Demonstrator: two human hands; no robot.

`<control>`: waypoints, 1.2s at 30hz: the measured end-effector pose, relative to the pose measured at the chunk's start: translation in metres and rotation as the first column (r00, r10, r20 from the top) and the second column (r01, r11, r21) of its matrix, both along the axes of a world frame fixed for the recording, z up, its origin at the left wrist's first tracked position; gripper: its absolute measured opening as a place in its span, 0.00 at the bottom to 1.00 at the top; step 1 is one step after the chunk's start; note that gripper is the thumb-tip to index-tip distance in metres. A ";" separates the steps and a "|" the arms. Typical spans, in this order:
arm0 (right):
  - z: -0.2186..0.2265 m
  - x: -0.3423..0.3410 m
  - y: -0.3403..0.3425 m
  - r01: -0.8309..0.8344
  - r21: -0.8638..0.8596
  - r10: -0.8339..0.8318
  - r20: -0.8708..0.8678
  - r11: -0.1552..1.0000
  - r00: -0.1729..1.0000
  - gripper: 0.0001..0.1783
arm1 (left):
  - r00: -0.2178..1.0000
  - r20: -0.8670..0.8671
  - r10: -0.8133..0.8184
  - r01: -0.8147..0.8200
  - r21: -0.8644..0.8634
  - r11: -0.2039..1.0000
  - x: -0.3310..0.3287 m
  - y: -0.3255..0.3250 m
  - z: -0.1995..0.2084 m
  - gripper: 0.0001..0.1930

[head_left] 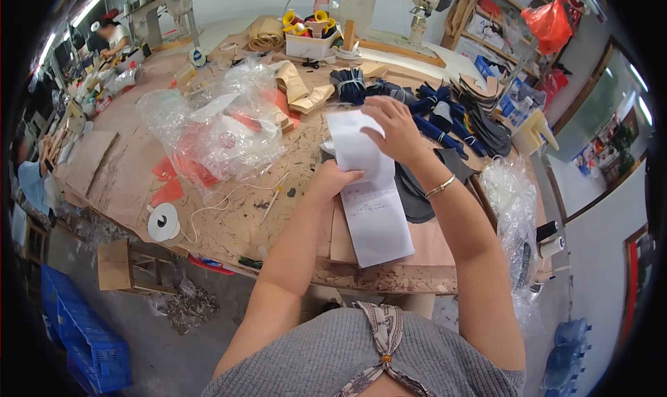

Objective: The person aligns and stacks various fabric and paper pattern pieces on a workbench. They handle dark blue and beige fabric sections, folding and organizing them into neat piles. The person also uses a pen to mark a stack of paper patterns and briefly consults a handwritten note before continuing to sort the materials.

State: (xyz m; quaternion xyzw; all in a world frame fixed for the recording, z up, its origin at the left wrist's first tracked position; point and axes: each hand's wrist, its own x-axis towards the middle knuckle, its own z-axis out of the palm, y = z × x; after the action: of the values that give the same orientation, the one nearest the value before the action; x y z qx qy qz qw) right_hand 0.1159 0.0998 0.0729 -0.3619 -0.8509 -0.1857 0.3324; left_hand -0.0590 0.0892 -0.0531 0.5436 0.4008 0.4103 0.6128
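A white notepad (379, 230) lies opened lengthwise over the table's near edge, with faint handwriting across its middle. My left hand (337, 180) grips its left side, thumb on top of the paper and fingers underneath. Over the upper page (347, 136) is my right hand (399, 129), its fingers bent and spread, thumb apart from them and touching or just above the paper. Dark grey cut pieces (417, 195) lie partly hidden under the pad and my right forearm.
Clear plastic bags with orange-red pieces (222, 133) cover the table's left middle. Nearer stands a white spool (164, 222) with loose cord. Navy bundles (434, 109) lie at the back right, beyond them a sewing machine (417, 22). A wooden stool (132, 266) and blue crate (83, 334) stand lower left.
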 end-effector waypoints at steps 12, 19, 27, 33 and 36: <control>-0.018 0.007 -0.054 0.000 -0.442 0.024 0.050 0.897 0.998 0.32 | 0.816 0.575 0.057 -0.051 -0.026 0.998 -0.001 -0.023 0.014 0.17; 0.022 -0.014 -0.105 -0.040 -0.602 0.065 0.021 0.798 0.998 0.32 | 0.744 0.589 0.315 -0.430 0.062 0.901 -0.014 -0.085 0.034 0.23; 0.036 0.014 -0.162 -0.193 -0.694 0.036 -0.234 0.693 0.972 0.29 | 0.940 0.317 0.127 -0.237 0.338 0.911 -0.022 -0.151 0.072 0.21; -0.043 0.009 -0.198 -0.451 -0.587 -0.242 -0.750 0.672 0.616 0.28 | 0.822 0.478 0.310 -0.423 0.149 0.894 0.001 -0.173 0.051 0.09; -0.064 0.019 -0.232 -0.435 -0.596 -0.291 -0.757 0.675 0.585 0.22 | 0.874 0.349 0.338 -0.379 0.054 0.924 0.002 -0.200 0.035 0.09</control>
State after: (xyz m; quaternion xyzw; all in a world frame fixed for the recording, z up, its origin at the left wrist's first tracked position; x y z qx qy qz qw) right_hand 0.1350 -0.1325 0.0084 -0.4664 -0.6167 0.3724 0.5133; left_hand -0.0570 -0.1108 -0.0180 0.4186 0.3595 0.6262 0.5507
